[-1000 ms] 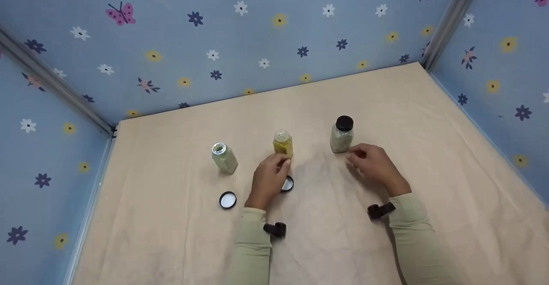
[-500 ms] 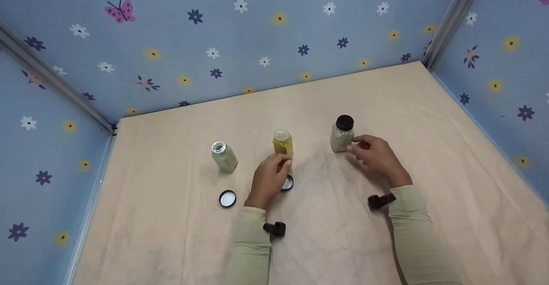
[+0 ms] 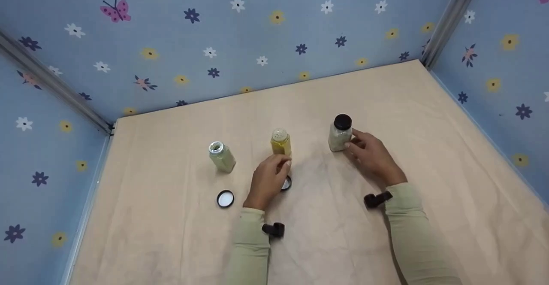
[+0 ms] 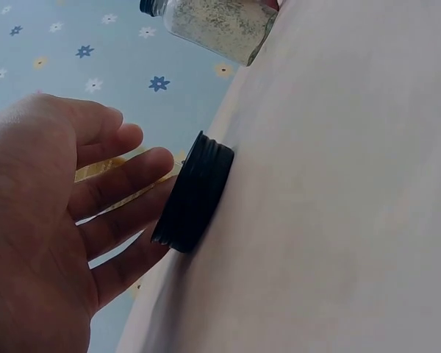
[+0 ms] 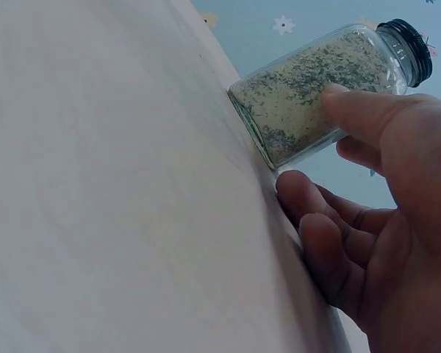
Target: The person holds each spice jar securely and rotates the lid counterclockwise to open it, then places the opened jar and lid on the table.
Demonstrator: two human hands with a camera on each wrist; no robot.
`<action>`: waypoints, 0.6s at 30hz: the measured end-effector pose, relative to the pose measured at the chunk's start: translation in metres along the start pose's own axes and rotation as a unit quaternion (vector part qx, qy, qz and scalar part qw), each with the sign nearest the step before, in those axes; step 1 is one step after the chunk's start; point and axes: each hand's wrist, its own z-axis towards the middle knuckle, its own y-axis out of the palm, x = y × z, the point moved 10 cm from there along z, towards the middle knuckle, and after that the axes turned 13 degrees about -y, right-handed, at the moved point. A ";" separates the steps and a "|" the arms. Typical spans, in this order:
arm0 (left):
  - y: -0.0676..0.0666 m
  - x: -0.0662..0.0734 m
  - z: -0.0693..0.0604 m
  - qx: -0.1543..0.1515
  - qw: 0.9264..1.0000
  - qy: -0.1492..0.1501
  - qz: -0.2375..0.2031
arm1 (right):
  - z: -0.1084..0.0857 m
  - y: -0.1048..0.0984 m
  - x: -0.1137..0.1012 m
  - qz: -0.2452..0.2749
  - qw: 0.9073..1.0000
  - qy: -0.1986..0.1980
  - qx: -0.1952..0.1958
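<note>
My right hand [image 3: 374, 157] holds a glass spice jar [image 3: 339, 138] with a black lid at its lower side. The right wrist view shows my thumb on the glass, flecked herbs [image 5: 309, 81] inside, and the other fingers loosely bent below. The jar stands upright. My left hand [image 3: 268, 180] rests loosely bent in front of a yellow spice jar [image 3: 281, 145], which has a perforated shaker top. Whether it touches that jar is unclear. Beside this hand lies a black cap [image 4: 195, 195], partly covered by it in the head view.
An uncapped jar of pale green powder [image 3: 223, 159] stands at left. In front of it lies another black cap [image 3: 225, 199], white inside facing up. A beige cloth [image 3: 326, 242] covers the table. Blue flowered panels [image 3: 240, 31] stand behind and at both sides.
My right hand has moved slightly forward, from beside the black-lidded jar's base to a hold on its side. The left hand has stayed in place.
</note>
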 end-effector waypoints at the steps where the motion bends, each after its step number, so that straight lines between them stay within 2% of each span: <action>1: 0.000 0.001 0.000 -0.003 1.000 -0.001 -0.001 | 0.001 0.000 -0.001 0.000 1.000 -0.005 0.000; 6: 0.003 0.007 -0.001 -0.007 1.000 -0.013 -0.016 | 0.001 -0.003 0.001 0.002 1.000 -0.008 0.014; 11: 0.010 0.019 0.000 -0.010 0.999 -0.005 -0.049 | 0.001 -0.005 0.002 -0.004 1.000 -0.008 0.022; 14: 0.016 0.023 -0.001 -0.023 0.995 -0.009 -0.093 | 0.002 -0.004 0.000 -0.011 1.000 -0.013 0.020; 18: 0.023 0.026 0.000 -0.032 0.985 -0.041 -0.165 | 0.002 -0.004 0.000 -0.021 1.000 -0.012 0.020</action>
